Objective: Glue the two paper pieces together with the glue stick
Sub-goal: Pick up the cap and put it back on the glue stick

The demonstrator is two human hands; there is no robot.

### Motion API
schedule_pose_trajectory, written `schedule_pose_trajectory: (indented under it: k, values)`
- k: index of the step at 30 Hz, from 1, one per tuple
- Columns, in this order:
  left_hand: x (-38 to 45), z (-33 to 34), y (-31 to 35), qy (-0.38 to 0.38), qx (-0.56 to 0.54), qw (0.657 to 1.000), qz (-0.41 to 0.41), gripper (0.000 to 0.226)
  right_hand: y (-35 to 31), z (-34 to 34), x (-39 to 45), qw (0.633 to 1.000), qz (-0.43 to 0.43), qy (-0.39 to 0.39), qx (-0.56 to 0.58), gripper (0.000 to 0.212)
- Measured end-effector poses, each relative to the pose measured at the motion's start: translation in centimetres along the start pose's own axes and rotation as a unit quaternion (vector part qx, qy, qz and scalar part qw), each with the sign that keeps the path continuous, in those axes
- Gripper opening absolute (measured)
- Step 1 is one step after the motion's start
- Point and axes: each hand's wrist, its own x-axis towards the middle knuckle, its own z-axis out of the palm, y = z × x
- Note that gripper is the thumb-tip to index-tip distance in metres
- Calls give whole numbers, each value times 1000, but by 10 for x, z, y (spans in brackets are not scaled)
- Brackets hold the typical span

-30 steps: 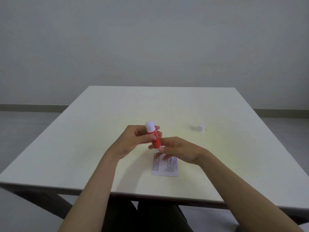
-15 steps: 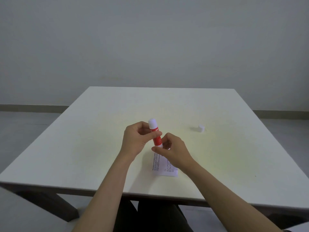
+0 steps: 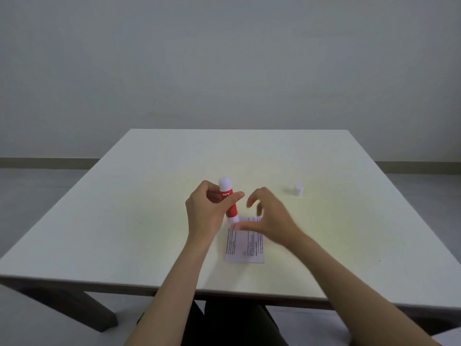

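Head view: your left hand (image 3: 208,213) grips the glue stick (image 3: 229,199) — tip down, at the paper's (image 3: 245,243) far edge. Your right hand (image 3: 270,218) hovers beside it, blurred, fingers spread. A white cap (image 3: 298,190) sits well apart on the table (image 3: 124,221).

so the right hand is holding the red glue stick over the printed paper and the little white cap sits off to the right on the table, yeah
Not quite: the head view shows the left hand holding the red glue stick, not the right. The right hand is open beside it, above the printed paper. The rest stands: the little white cap sits off to the right on the table.
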Motion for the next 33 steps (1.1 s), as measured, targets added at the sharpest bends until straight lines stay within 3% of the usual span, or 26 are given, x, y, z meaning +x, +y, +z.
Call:
schedule_pose_trajectory:
  k: [2,5,9,12,15,18,20,22,33]
  values:
    - [3,-7,-3,-13,2,1000,7,30,19,-23,12,992,-22,79,-99,55]
    - [6,-15,-6,-46,7,999,26,20,50,-48,28,946,15,187,-265,44]
    - [8,-21,-6,-110,15,992,55,24,79,-58,38,936,108,117,-314,42]
    - [9,-21,-6,-155,24,986,55,22,84,-59,37,947,101,76,-296,32]
    - [8,-22,-10,-177,36,982,57,16,75,-59,28,969,61,94,-221,22]
    - [8,-22,-13,-192,46,978,74,19,44,-55,13,993,33,111,5,13]
    - [9,-21,-13,-193,44,976,85,22,18,-49,3,985,21,74,155,14]
    - [9,-19,-12,-192,38,976,94,24,2,-43,-3,973,11,46,227,18]
    - [6,-19,-9,-198,36,974,105,28,-14,-31,-6,976,7,35,213,19]
